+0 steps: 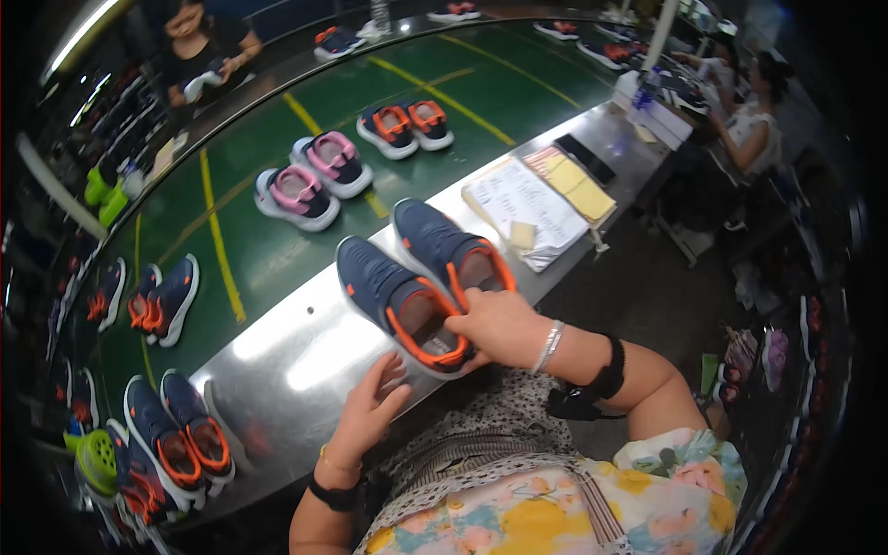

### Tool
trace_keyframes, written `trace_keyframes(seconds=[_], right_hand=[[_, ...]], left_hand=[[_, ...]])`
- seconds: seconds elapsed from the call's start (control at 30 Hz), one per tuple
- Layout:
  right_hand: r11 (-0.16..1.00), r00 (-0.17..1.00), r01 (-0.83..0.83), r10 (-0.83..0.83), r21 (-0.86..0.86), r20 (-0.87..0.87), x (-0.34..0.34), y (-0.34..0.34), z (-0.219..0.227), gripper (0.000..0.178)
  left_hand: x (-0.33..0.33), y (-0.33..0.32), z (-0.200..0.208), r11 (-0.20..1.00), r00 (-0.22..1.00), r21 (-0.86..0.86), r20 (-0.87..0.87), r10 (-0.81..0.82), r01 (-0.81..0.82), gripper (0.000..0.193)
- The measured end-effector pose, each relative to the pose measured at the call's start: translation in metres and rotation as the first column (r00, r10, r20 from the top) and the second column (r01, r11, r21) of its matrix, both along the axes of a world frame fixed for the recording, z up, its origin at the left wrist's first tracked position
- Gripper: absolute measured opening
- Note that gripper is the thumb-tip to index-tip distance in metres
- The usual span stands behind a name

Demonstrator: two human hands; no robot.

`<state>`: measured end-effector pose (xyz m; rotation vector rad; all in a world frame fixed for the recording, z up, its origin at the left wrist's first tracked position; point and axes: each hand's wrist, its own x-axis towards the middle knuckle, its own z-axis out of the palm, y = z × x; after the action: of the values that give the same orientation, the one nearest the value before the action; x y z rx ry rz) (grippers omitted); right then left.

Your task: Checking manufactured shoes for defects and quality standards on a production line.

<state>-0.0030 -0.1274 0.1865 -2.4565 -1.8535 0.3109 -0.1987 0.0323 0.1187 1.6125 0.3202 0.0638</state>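
Observation:
Over the metal ledge (319, 314) in front of me is a pair of navy sneakers with orange collars and white soles. My right hand (504, 328) grips them together at the heels, its thumb by the inner collars. The left sneaker (368, 282) lies a little nearer to me than the right sneaker (424, 231); both toes point away to the upper left. My left hand (370, 407) is just left of the left sneaker's heel, apart from it, fingers spread and holding nothing.
A green conveyor belt (264, 254) with yellow lines carries pink-and-navy sneakers (314, 190) and orange-navy ones (407, 129). More navy sneakers (176, 435) stand at the ledge's left end beside a green clog (95, 462). Papers (527, 208) and a phone (585, 159) lie right. Co-workers sit beyond.

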Motion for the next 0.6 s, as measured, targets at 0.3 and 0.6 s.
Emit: trace_keyframes(seconds=[0.3, 0.6], right_hand=[[0.938, 0.957, 0.056, 0.047, 0.341, -0.285, 0.031, -0.039, 0.027, 0.067], [0.564, 0.8, 0.59, -0.505, 0.578, -0.324, 0.002, -0.212, 0.126, 0.079]], left_hand=[[-0.082, -0.009, 0.011, 0.974, 0.915, -0.222, -0.379, -0.136, 0.053, 0.058], [-0.039, 0.006, -0.023, 0.192, 0.97, 0.957, -0.193, -0.147, 0.219, 0.058]])
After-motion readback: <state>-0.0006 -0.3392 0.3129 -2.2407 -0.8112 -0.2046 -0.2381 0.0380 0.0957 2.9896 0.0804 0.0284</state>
